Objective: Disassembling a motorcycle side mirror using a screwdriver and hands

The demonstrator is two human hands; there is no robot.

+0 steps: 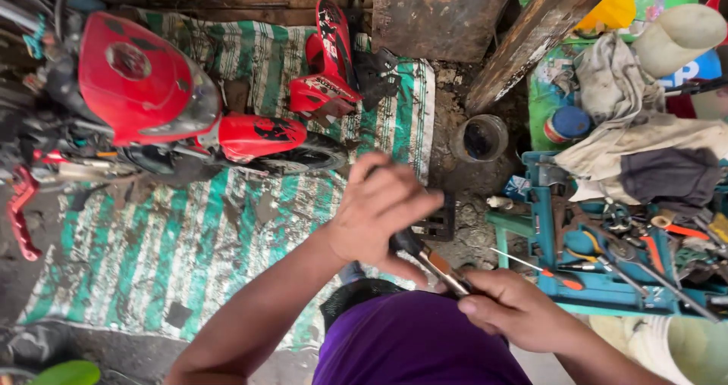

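My left hand [377, 212] is closed around the dark upper end of a slim metal part [438, 265] with a rusty brown band. My right hand [512, 309] grips the lower end of the same part, close above my purple-clad lap [417, 343]. Both hands hold it at an angle between them. What lies inside the left fist is hidden.
A small red motorbike [152, 112] lies on a green-and-white striped mat [189, 241] at left, with a loose red fairing [327, 59] beyond it. A teal tool tray [607, 279] with screwdrivers and pliers stands at right, rags above it. A dirty round tin [480, 137] sits on the ground.
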